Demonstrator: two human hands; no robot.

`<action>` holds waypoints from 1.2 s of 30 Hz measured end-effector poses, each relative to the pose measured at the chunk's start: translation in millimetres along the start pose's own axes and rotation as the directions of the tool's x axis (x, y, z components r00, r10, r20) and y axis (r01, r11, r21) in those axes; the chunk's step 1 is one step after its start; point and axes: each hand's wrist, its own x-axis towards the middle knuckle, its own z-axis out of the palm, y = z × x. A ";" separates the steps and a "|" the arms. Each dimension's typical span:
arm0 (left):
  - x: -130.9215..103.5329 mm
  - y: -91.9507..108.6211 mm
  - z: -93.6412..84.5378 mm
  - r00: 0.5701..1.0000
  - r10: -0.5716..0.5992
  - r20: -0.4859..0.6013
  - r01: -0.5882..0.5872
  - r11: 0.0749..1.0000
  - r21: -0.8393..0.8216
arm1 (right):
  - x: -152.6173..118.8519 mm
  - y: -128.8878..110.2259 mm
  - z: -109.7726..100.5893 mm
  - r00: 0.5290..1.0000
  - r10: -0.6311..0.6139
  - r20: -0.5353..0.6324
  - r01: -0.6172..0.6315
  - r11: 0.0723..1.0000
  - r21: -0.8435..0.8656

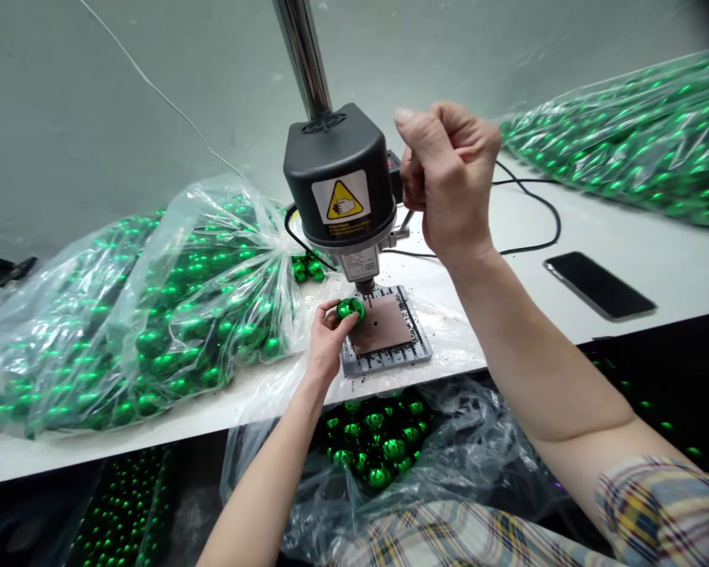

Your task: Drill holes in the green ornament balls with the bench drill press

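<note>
My left hand (pixel 329 339) holds a shiny green ball (pixel 350 310) between thumb and fingers, at the left edge of a brown board (pixel 384 324) with a small dark hole. That board lies on the slotted metal base (pixel 393 360) of a black drill press (pixel 338 177), just below its chuck (pixel 365 286). Raised to the right of the motor housing, my right hand (pixel 451 169) is closed in a fist around what seems to be the end of the press's lever (pixel 410 219); the grip itself is hidden by the fingers.
Bulging clear bags of green balls sit left (pixel 183 307) and back right (pixel 632 142). A black phone (pixel 599 285) lies on the white table (pixel 573 224). Below the front edge is an open bag of green balls (pixel 381 441). Black cable (pixel 532 248) runs behind my right arm.
</note>
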 end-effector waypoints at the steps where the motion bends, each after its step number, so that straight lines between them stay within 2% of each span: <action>1: 0.9 -1.5 1.9 0.999 0.016 0.029 -0.017 0.999 0.035 | -0.1 -0.5 0.4 1.000 0.001 -0.004 -0.001 1.000 -0.007; 5: 4.8 -6.1 7.2 0.993 0.035 0.117 -0.047 0.993 0.104 | 0.3 1.0 1.5 0.999 -0.031 -0.011 0.031 0.999 -0.012; 11: 5.3 -15.3 10.9 0.988 0.080 0.129 -0.102 0.978 0.179 | 0.2 2.5 0.5 0.998 -0.068 0.012 0.069 0.994 -0.089; 15: 0.3 -17.2 11.3 0.970 0.172 0.171 -0.221 0.916 0.334 | -1.1 1.6 0.1 0.997 -0.078 0.003 0.078 0.995 -0.055; 18: -4.5 -18.1 11.4 0.959 0.241 0.149 -0.280 0.881 0.381 | -2.1 1.5 -0.3 0.998 -0.067 0.014 0.068 0.992 -0.102; 22: -6.9 -18.7 11.7 0.966 0.237 0.100 -0.257 0.891 0.374 | -3.5 -0.3 -0.6 0.996 -0.084 0.007 0.084 0.992 -0.098; 27: -3.5 -17.8 15.0 0.931 0.298 0.212 -0.365 0.800 0.477 | -3.8 -1.5 0.3 0.994 -0.107 -0.001 0.107 0.994 -0.009; 29: -2.5 -19.6 16.5 0.937 0.291 0.194 -0.349 0.807 0.477 | -4.6 -2.6 0.6 0.997 -0.079 -0.016 0.079 0.997 -0.011; 32: -2.9 -24.5 18.2 0.956 0.246 0.160 -0.292 0.864 0.411 | -8.0 -6.1 -0.1 1.000 -0.026 -0.013 0.025 0.999 -0.042; 36: -5.5 -28.7 20.8 0.965 0.213 0.154 -0.251 0.920 0.301 | -15.7 -8.2 -3.5 0.997 -0.083 0.000 0.083 0.996 0.013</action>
